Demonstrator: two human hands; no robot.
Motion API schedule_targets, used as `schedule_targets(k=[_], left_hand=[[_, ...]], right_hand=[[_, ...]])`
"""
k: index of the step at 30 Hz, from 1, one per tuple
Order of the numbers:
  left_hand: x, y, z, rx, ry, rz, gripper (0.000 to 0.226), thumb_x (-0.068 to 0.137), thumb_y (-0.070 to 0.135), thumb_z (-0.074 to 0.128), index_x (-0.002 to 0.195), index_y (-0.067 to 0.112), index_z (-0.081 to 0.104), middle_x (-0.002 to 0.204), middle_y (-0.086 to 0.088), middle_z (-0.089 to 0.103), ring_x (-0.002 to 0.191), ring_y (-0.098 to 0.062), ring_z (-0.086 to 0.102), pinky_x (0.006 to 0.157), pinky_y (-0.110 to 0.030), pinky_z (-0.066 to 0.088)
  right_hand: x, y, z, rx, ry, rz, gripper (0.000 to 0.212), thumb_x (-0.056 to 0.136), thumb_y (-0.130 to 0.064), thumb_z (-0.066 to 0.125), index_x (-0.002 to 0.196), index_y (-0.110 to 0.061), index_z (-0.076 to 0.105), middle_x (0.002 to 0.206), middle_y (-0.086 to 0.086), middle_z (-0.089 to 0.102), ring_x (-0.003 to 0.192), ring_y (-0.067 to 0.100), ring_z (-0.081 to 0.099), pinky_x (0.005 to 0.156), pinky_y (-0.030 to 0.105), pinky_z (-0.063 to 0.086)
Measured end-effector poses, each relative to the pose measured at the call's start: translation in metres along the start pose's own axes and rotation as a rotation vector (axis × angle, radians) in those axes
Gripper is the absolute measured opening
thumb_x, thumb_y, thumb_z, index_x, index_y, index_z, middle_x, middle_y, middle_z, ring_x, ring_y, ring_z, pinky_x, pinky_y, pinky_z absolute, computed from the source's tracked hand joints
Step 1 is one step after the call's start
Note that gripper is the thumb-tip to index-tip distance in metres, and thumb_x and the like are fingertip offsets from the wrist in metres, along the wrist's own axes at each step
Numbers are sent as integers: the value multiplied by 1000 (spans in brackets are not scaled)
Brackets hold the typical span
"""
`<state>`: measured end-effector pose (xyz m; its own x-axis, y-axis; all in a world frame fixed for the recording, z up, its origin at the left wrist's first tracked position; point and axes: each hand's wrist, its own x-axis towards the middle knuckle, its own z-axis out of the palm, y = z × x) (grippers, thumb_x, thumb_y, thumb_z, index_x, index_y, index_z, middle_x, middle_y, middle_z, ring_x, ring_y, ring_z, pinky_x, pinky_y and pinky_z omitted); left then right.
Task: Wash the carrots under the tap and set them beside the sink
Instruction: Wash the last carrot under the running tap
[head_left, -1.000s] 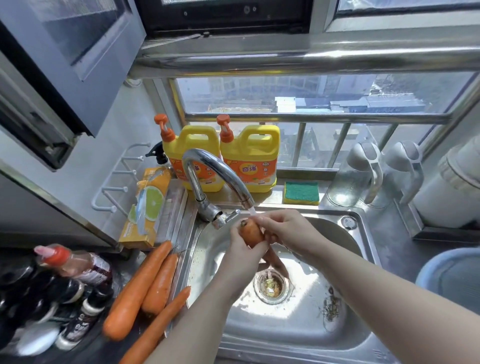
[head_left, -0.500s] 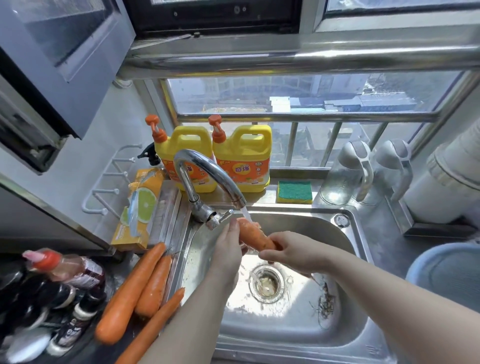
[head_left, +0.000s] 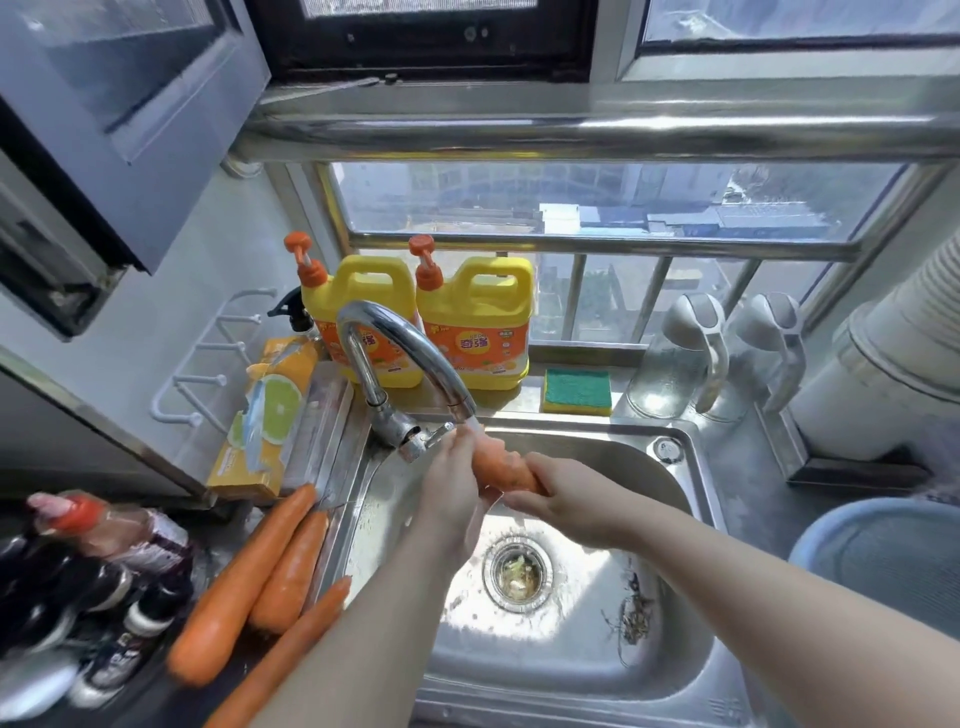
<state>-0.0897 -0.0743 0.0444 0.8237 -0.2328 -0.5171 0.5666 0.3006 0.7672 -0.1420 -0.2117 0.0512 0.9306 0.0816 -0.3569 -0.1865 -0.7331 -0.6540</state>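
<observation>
Carrot (head_left: 503, 467) lies just below the tap (head_left: 410, 348) spout; my left hand (head_left: 451, 483) wraps the end nearest the tap, my right hand (head_left: 569, 493) grips the far end; I'd roll it slowly, rubbing each side beneath the spout.

Bare left hand (head_left: 451, 486), right hand (head_left: 569, 501), forearms (head_left: 769, 587).

Two yellow detergent jugs (head_left: 475, 322) are standing side by side along the tabletop's back edge, a green-topped sponge (head_left: 577, 391) lying just right of them. Two clear pitchers (head_left: 675, 364) are standing toward the back right corner. A yellow box (head_left: 265, 415) is sitting at the left edge, dark-capped bottles (head_left: 104, 571) crowding the front left corner.
</observation>
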Motion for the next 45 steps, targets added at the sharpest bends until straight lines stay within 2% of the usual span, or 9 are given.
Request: schedule_targets(k=[6,11,16,22,26,31,34,39,45], left_hand=[[-14,0,-17,43,-232,34,22,106,15,43,121,6,57,120,-17,63,101,-20,71,88,-33,59],[-3,-11,-11,251,27,134,6,100,20,61,105,24,60,110,-12,66,100,-30,69,86,-43,58],[3,0,1,15,99,18,26,108,29,45,112,6,57,92,-15,66,78,-27,68,74,-40,59],[10,-5,-21,632,-137,138,38,100,34,59,133,30,41,113,2,60,109,-26,65,100,-53,52],[21,-5,-16,451,11,145,13,102,40,47,110,31,54,110,-7,65,103,-26,65,96,-52,54],[19,-1,-6,67,-27,14,23,110,27,38,120,13,52,99,-12,64,77,-21,71,70,-36,58],[14,-1,-7,90,-112,12,19,107,25,46,124,17,50,108,-8,63,94,-25,70,81,-41,59],[12,-3,-11,580,-114,158,40,94,30,70,126,24,49,109,-1,65,103,-24,69,95,-49,56],[18,6,5,223,190,13,26,99,26,45,108,6,60,96,-18,68,89,-34,69,85,-50,57]], right_hand=[[-9,0,-10,121,-125,28,20,101,-42,55,91,-26,50,81,-5,57,66,9,51,61,24,41],[-11,-14,4,-266,11,33,31,100,-51,50,106,-21,45,102,2,64,89,25,62,74,38,48],[-13,-22,10,-352,129,49,34,100,-53,48,107,-21,42,110,2,65,97,29,63,70,36,39],[-7,-17,9,-317,125,137,31,99,-52,51,101,-22,41,96,-1,58,92,27,61,69,37,41],[-4,-19,15,-292,220,119,32,94,-53,59,99,-25,43,95,-4,60,84,21,56,67,34,39],[2,-8,2,70,44,188,33,87,-52,71,92,-22,58,79,-4,70,60,13,62,54,26,46],[-1,-2,-5,186,-101,211,48,84,-65,64,87,-17,63,74,5,70,56,20,58,57,46,53],[-10,-13,3,-273,93,161,33,98,-53,53,90,-22,44,87,-4,62,76,20,58,64,34,37],[-12,-22,19,-551,284,96,29,102,-49,46,105,-20,44,102,-4,68,92,25,64,75,37,36]])
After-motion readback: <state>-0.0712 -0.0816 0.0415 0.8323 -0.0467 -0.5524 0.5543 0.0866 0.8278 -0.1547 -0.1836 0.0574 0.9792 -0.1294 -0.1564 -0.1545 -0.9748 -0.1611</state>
